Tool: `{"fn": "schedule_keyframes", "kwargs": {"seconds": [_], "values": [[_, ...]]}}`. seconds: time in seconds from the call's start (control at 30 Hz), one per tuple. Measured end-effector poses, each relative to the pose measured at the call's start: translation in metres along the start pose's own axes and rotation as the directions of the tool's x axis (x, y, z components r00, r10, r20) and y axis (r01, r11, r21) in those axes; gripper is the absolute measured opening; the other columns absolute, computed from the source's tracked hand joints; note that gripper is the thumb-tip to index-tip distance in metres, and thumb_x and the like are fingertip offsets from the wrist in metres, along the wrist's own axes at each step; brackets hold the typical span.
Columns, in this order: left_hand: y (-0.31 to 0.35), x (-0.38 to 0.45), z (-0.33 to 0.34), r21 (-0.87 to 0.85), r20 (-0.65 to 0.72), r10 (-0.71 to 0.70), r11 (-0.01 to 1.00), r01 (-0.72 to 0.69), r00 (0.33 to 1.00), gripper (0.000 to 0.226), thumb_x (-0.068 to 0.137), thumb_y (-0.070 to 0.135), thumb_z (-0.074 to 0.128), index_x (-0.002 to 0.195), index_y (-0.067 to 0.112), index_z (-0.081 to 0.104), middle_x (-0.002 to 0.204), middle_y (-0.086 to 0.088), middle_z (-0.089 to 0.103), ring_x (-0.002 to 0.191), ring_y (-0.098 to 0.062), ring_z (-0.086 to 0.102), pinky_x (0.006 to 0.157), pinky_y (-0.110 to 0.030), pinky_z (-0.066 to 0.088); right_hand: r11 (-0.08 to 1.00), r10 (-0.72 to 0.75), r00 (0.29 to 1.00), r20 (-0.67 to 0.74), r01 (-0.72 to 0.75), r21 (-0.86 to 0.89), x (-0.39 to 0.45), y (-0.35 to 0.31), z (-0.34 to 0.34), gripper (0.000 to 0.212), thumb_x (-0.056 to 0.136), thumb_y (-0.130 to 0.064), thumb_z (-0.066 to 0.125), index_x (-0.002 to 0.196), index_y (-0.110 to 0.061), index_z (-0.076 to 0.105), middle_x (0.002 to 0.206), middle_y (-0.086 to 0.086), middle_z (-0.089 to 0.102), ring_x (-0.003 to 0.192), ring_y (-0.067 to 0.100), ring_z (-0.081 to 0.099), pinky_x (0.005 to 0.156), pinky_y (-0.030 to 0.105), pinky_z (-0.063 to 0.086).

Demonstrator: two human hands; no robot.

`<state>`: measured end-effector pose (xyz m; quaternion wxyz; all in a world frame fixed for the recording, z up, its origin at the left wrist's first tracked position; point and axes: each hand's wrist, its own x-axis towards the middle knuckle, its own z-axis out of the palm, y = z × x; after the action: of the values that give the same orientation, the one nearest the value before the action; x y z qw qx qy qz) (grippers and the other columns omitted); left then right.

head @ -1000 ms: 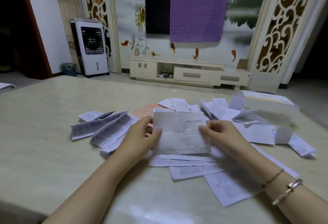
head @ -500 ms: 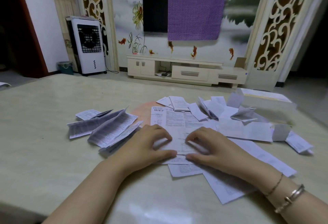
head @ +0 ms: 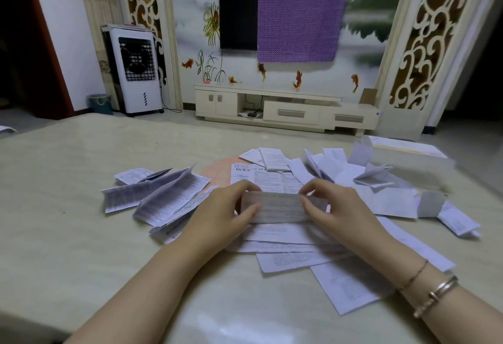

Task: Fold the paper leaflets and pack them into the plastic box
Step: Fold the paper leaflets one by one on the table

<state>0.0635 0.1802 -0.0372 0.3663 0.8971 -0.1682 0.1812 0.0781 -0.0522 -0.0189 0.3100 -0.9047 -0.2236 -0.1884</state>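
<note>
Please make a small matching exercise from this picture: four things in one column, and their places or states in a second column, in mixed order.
1. folded leaflet
2. plastic box
3. bracelets
4. left hand

a. on the right wrist
b. at the table's far right
c. held between both hands
d. grips the leaflet's left end

Pairs: 1-c, 2-b, 3-a, 4-d

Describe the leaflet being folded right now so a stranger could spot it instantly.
On the pale marble-look table, find the scatter of white printed paper leaflets in the middle. The narrow folded paper strip is lifted above them, pinched between left hand and right hand; all others lie loose.
</note>
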Motion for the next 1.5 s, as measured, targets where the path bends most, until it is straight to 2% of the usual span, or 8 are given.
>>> {"fn": "schedule_keyframes", "kwargs": {"seconds": [0.27,0.4,0.53,0.87,1.0,1.1,1.3,1.5], "values": [[-0.009,0.004,0.007,0.138,0.028,-0.030,0.990,0.025,0.999,0.045,0.088,0.026,0.063,0.131,0.031,0.048,0.121,0.007,0.043,0.097,-0.011,0.048,0.090,-0.028,0.043,0.988,0.126,0.981,0.146,-0.112,-0.103,0.006,0.011,0.008,0.047,0.085,-0.030,0.064,0.126,-0.029,0.041,0.110,-0.009,0.047,0.091,0.005,0.051,0.077,0.022,0.038],[-0.009,0.002,0.006,0.196,0.106,0.075,0.976,-0.095,0.992,0.023,0.090,0.045,0.057,0.109,0.036,0.066,0.118,0.017,0.047,0.106,-0.010,0.044,0.095,-0.032,0.039,0.988,-0.029,0.981,0.193,0.058,-0.144,0.002,0.012,0.002,0.041,0.084,-0.038,0.066,0.123,-0.033,0.053,0.138,-0.012,0.039,0.128,0.008,0.036,0.102,0.023,0.030],[-0.009,0.001,0.007,0.192,0.164,0.103,0.972,-0.134,0.981,0.043,0.083,0.061,0.043,0.108,0.037,0.068,0.108,0.020,0.057,0.103,-0.007,0.050,0.092,-0.034,0.043,0.987,-0.096,0.938,0.333,0.134,-0.093,-0.002,0.009,-0.006,0.041,0.084,-0.046,0.065,0.122,-0.035,0.055,0.123,-0.025,0.053,0.115,-0.005,0.048,0.098,0.020,0.038],[-0.006,0.003,0.012,0.147,0.159,0.178,0.968,-0.202,0.971,0.038,0.087,0.004,0.058,0.105,0.033,0.075,0.103,0.015,0.064,0.097,-0.011,0.055,0.084,-0.029,0.045,0.872,-0.319,0.934,0.162,0.356,-0.335,0.000,0.001,-0.012,0.018,0.078,-0.015,0.060,0.089,-0.028,0.064,0.082,-0.019,0.064,0.084,0.012,0.056,0.079,0.027,0.041],[-0.003,0.004,0.011,0.032,0.197,0.152,0.986,-0.161,0.968,0.044,0.083,-0.005,0.055,0.098,0.030,0.077,0.102,0.019,0.066,0.098,-0.001,0.057,0.085,-0.016,0.043,0.969,-0.229,0.972,-0.044,0.224,-0.101,0.005,-0.005,0.000,0.030,0.081,-0.020,0.068,0.109,-0.023,0.060,0.108,-0.014,0.062,0.103,0.011,0.051,0.089,0.032,0.044],[-0.001,0.004,0.009,-0.067,0.164,0.106,0.993,-0.096,0.981,0.042,0.074,-0.009,0.050,0.084,0.022,0.077,0.093,0.016,0.069,0.092,-0.001,0.062,0.082,-0.018,0.048,0.994,-0.088,0.995,0.056,0.091,-0.065,0.007,-0.008,0.016,0.060,0.079,-0.032,0.071,0.131,-0.025,0.043,0.130,-0.009,0.049,0.118,0.011,0.044,0.099,0.034,0.040],[0.002,0.002,0.007,-0.002,-0.044,0.077,0.997,-0.077,0.996,0.017,0.085,0.010,0.055,0.091,0.026,0.054,0.101,0.011,0.047,0.091,-0.005,0.050,0.080,-0.020,0.041,0.994,0.018,0.988,0.150,-0.002,-0.105,0.005,-0.004,0.026,0.057,0.081,-0.042,0.067,0.127,-0.023,0.040,0.129,-0.007,0.045,0.118,0.015,0.042,0.100,0.036,0.038],[0.000,0.003,0.016,0.186,0.229,0.146,0.964,-0.191,0.962,0.044,0.089,0.060,0.041,0.120,0.039,0.064,0.124,0.019,0.057,0.114,-0.006,0.048,0.099,-0.025,0.037,0.994,-0.034,0.983,0.178,0.053,-0.101,0.000,-0.007,0.019,0.050,0.083,-0.045,0.064,0.123,-0.023,0.043,0.124,-0.009,0.049,0.118,0.011,0.043,0.098,0.028,0.038]]}}
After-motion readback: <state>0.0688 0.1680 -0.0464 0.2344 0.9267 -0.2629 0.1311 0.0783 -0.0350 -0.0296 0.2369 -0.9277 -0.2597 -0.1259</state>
